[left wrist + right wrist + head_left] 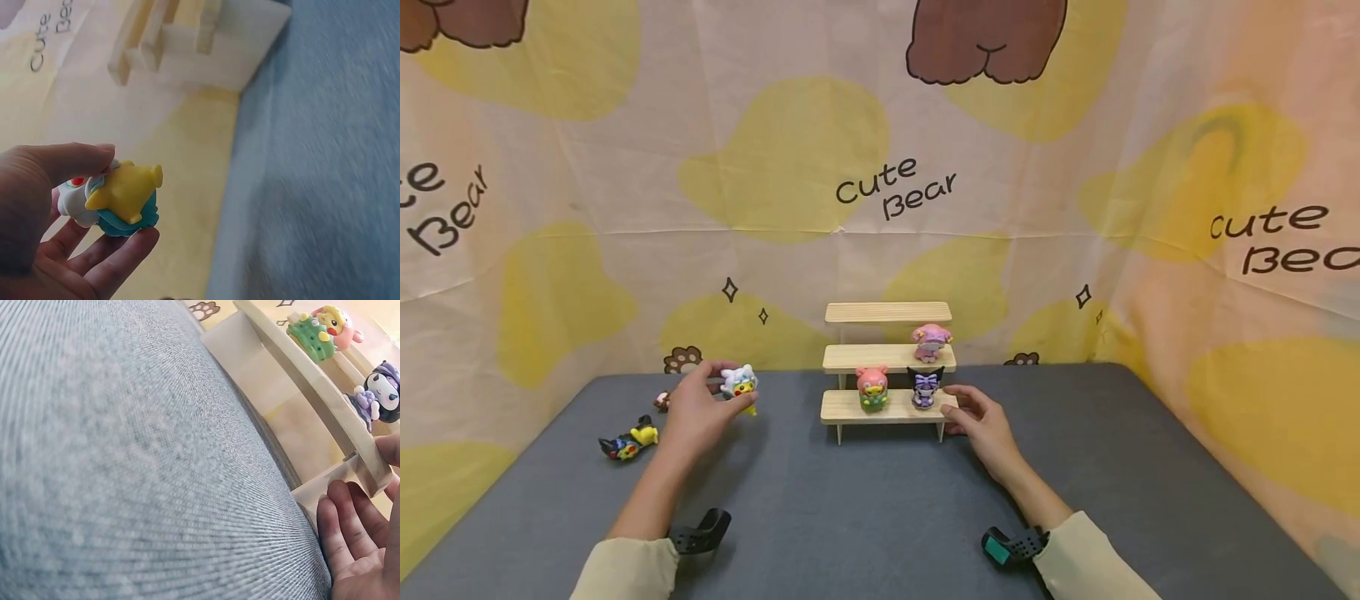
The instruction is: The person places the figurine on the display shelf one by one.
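My left hand (696,410) holds a small yellow toy figurine with a white hood (737,382), raised at the left of the stand. In the left wrist view the thumb and fingers pinch the figurine (127,190), its yellow underside and a teal part showing. My right hand (991,435) grips the right end of the three-tier wooden display stand (887,312) at its lowest tier. The thumb lies on that tier's edge and the other fingers reach below, beside the clear support. A pink-hooded figurine (872,390) and a purple-black figurine (925,390) stand on this tier.
A pink figurine (931,342) stands at the right of the middle tier. On the grey table (820,517), left of my left hand, lies a black-and-yellow figurine (628,442). A small brown figurine (662,402) is partly hidden behind that hand. A patterned cloth (775,167) hangs behind.
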Motion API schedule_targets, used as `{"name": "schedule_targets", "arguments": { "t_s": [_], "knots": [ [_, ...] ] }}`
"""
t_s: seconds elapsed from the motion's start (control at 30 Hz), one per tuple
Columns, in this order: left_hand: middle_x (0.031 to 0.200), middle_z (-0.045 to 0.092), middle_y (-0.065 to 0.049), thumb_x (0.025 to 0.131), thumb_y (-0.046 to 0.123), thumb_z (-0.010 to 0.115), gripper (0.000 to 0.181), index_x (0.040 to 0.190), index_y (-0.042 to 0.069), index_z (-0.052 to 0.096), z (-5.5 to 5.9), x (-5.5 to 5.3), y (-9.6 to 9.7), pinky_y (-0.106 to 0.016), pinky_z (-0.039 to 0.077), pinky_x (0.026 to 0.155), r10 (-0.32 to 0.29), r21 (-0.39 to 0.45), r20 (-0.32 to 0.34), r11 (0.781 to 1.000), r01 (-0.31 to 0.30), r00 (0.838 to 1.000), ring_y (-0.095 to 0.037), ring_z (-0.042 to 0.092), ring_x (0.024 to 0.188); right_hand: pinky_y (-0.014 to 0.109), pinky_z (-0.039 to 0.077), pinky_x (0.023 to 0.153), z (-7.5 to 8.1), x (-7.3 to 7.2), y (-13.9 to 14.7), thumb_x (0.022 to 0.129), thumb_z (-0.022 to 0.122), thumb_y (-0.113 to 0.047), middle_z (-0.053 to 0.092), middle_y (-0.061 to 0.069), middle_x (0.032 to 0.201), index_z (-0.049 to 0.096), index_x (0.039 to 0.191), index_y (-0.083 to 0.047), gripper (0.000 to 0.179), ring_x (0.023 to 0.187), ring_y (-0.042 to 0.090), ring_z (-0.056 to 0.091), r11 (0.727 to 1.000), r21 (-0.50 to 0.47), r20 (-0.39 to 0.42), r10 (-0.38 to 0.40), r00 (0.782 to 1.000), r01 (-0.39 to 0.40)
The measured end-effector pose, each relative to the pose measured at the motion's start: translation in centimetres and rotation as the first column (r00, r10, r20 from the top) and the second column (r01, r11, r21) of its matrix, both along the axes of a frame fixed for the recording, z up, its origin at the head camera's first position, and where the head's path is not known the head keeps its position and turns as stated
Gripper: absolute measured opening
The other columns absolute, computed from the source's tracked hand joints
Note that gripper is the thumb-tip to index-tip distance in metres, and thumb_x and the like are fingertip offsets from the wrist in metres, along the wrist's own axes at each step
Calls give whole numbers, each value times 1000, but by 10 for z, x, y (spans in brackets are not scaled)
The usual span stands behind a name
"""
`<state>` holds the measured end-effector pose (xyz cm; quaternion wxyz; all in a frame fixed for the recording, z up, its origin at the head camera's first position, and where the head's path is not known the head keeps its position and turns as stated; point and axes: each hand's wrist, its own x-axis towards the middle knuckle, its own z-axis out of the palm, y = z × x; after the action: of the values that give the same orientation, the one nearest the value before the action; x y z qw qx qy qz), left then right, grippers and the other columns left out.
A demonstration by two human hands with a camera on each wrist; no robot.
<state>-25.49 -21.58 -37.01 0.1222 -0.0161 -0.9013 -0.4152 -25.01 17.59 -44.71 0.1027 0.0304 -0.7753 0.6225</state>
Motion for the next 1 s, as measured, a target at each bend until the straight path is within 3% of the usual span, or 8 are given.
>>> {"name": "schedule_targets", "arguments": {
  "t_s": [0.23,0.43,0.63,1.0],
  "knots": [
    [134,59,-22,88,24,79,54,132,4,52,9,-5,21,-50,55,90,-5,38,-25,999,6,1000,-42,58,124,24,58,73,-1,0,-1,96,68,-14,66,21,119,64,130,-6,35,85,13,66,1000,-4,1,-1,1000,1],
    [131,59,-22,87,19,79,55,132,3,53,18,-13,42,-47,54,89,-61,76,-78,995,67,995,-41,60,121,25,59,73,-1,0,-1,96,68,-14,66,21,118,64,130,-6,35,84,14,67,1000,-9,8,-1,1000,1],
    [131,56,-21,85,15,79,56,135,3,57,30,-19,62,-48,54,92,-133,39,-137,990,139,982,-40,59,122,26,59,73,-1,0,-2,96,68,-13,66,21,116,63,130,-6,35,84,15,67,1000,-11,18,-7,1000,8],
    [129,59,-17,83,10,80,49,128,5,61,45,-27,93,-46,55,92,-212,79,-140,971,225,967,-37,59,124,25,58,73,-2,-1,-1,97,68,-14,65,20,119,63,130,-6,35,87,13,65,1000,-10,17,-5,1000,5]
  ]
}}
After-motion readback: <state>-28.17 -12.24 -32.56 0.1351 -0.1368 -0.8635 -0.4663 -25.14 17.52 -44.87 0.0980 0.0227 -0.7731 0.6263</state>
